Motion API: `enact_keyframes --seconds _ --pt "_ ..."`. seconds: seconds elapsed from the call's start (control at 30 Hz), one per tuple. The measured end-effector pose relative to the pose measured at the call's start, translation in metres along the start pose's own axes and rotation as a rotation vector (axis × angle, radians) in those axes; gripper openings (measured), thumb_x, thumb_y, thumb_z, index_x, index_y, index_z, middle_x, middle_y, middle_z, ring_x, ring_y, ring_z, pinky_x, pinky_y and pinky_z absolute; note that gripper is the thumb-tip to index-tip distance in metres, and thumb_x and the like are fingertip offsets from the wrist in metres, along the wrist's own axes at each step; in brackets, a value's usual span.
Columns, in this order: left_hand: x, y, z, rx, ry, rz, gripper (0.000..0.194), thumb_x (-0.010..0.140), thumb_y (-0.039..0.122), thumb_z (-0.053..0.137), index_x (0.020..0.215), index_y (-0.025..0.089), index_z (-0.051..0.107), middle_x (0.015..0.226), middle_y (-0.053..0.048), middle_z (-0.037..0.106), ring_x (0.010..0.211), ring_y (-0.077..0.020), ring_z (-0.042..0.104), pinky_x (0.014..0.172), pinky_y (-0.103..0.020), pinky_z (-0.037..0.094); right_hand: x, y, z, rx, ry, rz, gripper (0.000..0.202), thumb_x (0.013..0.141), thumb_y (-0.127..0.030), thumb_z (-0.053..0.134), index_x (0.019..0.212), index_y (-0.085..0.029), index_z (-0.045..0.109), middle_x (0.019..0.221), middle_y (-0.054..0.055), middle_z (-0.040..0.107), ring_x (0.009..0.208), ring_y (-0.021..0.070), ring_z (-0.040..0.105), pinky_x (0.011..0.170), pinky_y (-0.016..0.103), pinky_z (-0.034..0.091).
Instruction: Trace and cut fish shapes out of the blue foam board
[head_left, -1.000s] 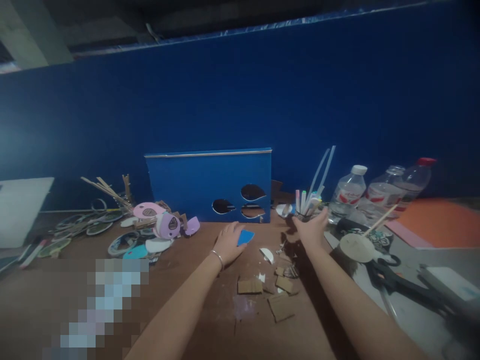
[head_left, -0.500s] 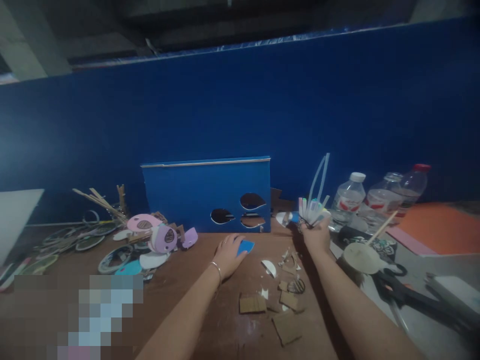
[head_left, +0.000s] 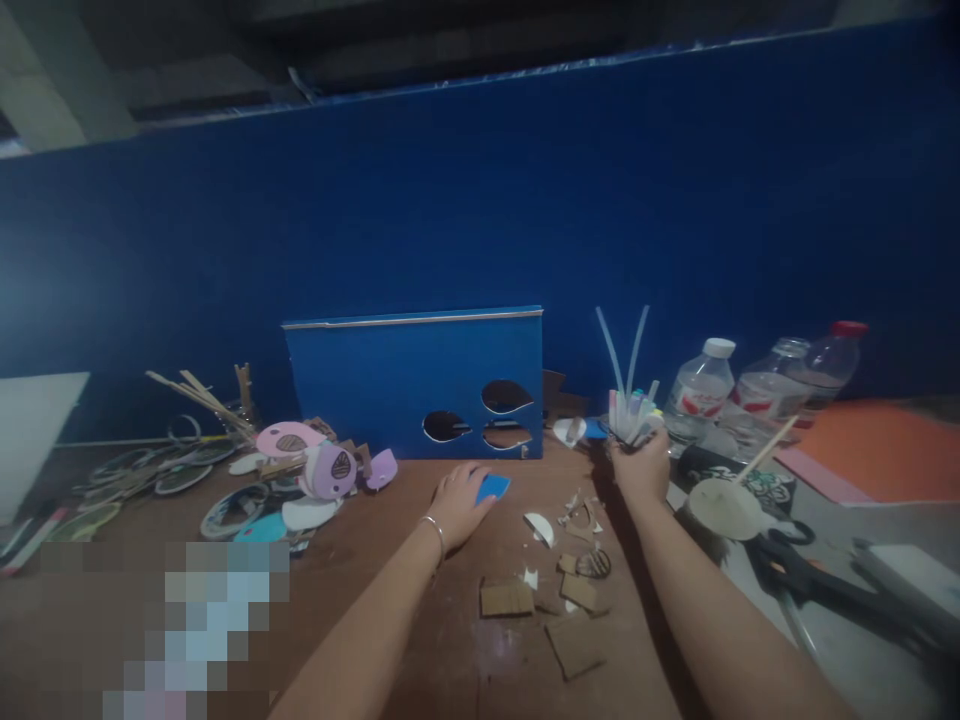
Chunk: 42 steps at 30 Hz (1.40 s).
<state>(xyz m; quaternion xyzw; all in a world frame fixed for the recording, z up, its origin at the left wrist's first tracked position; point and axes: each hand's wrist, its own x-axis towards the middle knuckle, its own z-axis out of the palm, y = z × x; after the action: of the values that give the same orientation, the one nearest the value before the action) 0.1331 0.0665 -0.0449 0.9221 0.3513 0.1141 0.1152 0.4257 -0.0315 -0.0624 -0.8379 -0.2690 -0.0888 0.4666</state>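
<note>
My left hand (head_left: 459, 503) rests low on the brown table, its fingers curled over a small blue card piece (head_left: 493, 489). To the right, my right hand (head_left: 642, 465) is closed around the lower part of a cup of markers (head_left: 634, 412). Two long translucent sticks (head_left: 609, 345) rise from the cup, leaning apart. Its base is hidden by my fingers. Just left of the cup lie a white oval cutout (head_left: 570, 431) and another blue piece. Behind both hands stands a blue board (head_left: 375, 385) with leaf-shaped holes.
Cardboard scraps (head_left: 506, 600) and a white half-round piece (head_left: 538, 529) lie between my arms. At left are pink and purple fish-like cutouts (head_left: 330, 472) and wooden sticks (head_left: 196, 395). Plastic bottles (head_left: 701, 390), a tape roll (head_left: 726, 508), a black-handled tool (head_left: 825, 585) and orange sheets (head_left: 870, 450) occupy the right.
The translucent sticks in the cup have swung from nearly together to a wide V. My right hand and the cup have shifted slightly right. My left hand stays on the blue piece.
</note>
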Motion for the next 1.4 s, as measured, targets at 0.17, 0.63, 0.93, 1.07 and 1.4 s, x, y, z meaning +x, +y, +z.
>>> enact_keyframes --seconds 0.17,0.63,0.93,1.07,1.4 --pt "-0.001 0.002 -0.002 0.01 -0.006 0.0 0.046 0.085 0.041 0.043 0.128 0.024 0.044 0.134 -0.007 0.043 0.123 -0.0253 0.037 0.103 -0.043 0.029 0.0 -0.002 0.001 0.023 0.111 0.03 0.075 0.068 -0.044 0.058 0.126 -0.004 0.033 0.115 0.025 0.052 0.108 0.0383 0.049 0.088 0.045 0.038" --pt "0.001 -0.003 0.004 0.026 0.011 0.021 0.045 0.085 0.039 0.043 0.128 0.024 0.043 0.134 -0.007 0.043 0.123 -0.0263 0.037 0.101 -0.045 0.03 -0.017 -0.03 0.003 -0.044 -0.033 -0.596 0.046 0.077 -0.023 0.048 0.122 -0.013 0.041 0.124 0.017 0.043 0.122 0.0303 0.035 0.1 0.048 0.029" --pt "0.004 -0.002 0.006 0.044 0.016 0.028 0.043 0.086 0.038 0.041 0.126 0.026 0.044 0.133 -0.007 0.044 0.123 -0.0261 0.037 0.102 -0.046 0.027 -0.011 -0.035 0.051 -0.323 -0.512 -0.402 0.052 0.079 -0.039 0.053 0.118 -0.005 0.048 0.113 0.023 0.055 0.104 0.0318 0.052 0.086 0.039 0.038" --pt "0.004 -0.003 0.008 0.046 0.014 0.022 0.042 0.084 0.035 0.043 0.126 0.026 0.044 0.132 -0.006 0.045 0.122 -0.0258 0.039 0.101 -0.046 0.028 -0.014 -0.04 0.049 -0.351 -0.591 -0.408 0.05 0.082 -0.042 0.05 0.124 -0.015 0.046 0.128 0.014 0.049 0.12 0.0293 0.041 0.097 0.037 0.029" --pt "0.004 -0.001 0.006 0.037 0.012 0.021 0.043 0.084 0.037 0.043 0.126 0.026 0.045 0.131 -0.007 0.046 0.122 -0.0263 0.039 0.101 -0.046 0.028 0.001 -0.045 0.057 -0.434 -0.655 -0.119 0.056 0.086 -0.048 0.036 0.134 -0.019 0.037 0.128 0.022 0.045 0.118 0.0327 0.045 0.088 0.043 0.038"
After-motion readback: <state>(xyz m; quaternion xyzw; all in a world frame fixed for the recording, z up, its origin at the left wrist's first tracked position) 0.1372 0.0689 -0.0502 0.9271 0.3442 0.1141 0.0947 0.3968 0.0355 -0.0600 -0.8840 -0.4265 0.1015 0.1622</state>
